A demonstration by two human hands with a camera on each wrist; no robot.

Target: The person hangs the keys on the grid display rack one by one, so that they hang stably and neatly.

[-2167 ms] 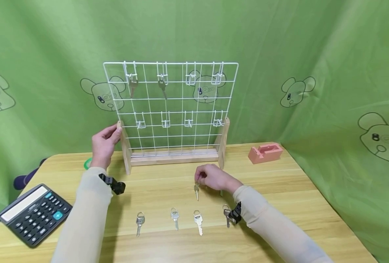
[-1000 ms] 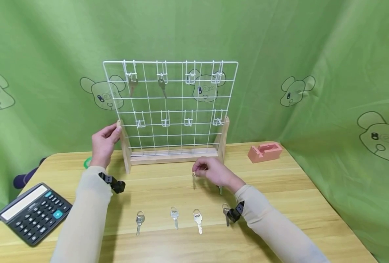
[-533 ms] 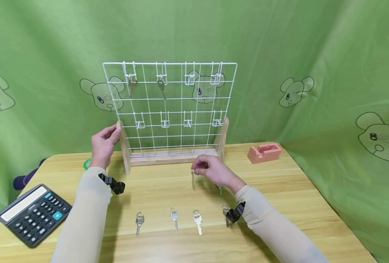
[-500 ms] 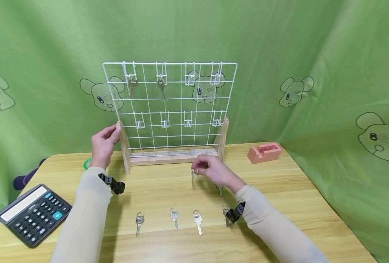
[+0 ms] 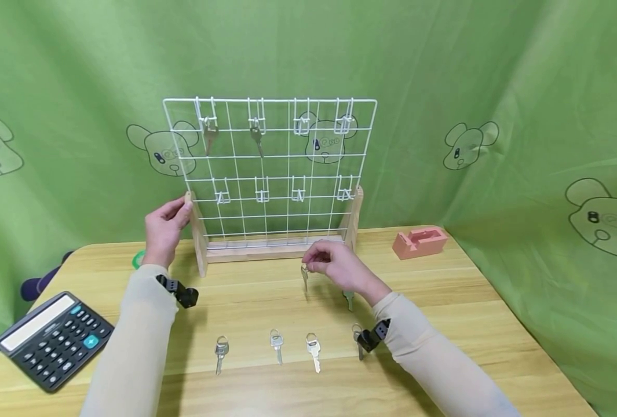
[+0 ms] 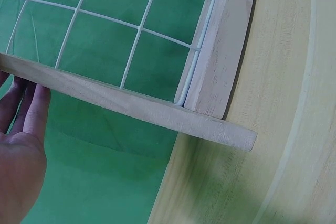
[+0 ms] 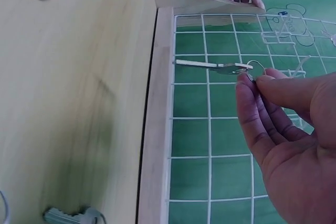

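Note:
A white wire grid rack (image 5: 270,156) stands upright in a wooden base, with white hooks in two rows. My left hand (image 5: 164,227) holds the rack's left wooden upright (image 5: 199,231) near its top; in the left wrist view its fingers (image 6: 38,111) reach the wood's edge. Two keys hang on the upper row, an outer one (image 5: 211,139) and another (image 5: 257,139) beside it. My right hand (image 5: 336,266) pinches a key (image 5: 305,277) by its ring (image 7: 256,65), above the table before the rack. The key hangs down from the fingertips.
Several keys lie in a front row, among them a silver key (image 5: 314,350). One more key (image 5: 349,298) lies partly under the right wrist. A calculator (image 5: 55,341) sits left, a pink tape dispenser (image 5: 420,242) right. A green ring-shaped thing (image 5: 138,259) is behind the left forearm.
My right hand has risen and shifted slightly left toward the rack with the key, and the key under its wrist shows more. The left hand keeps its place on the upright.

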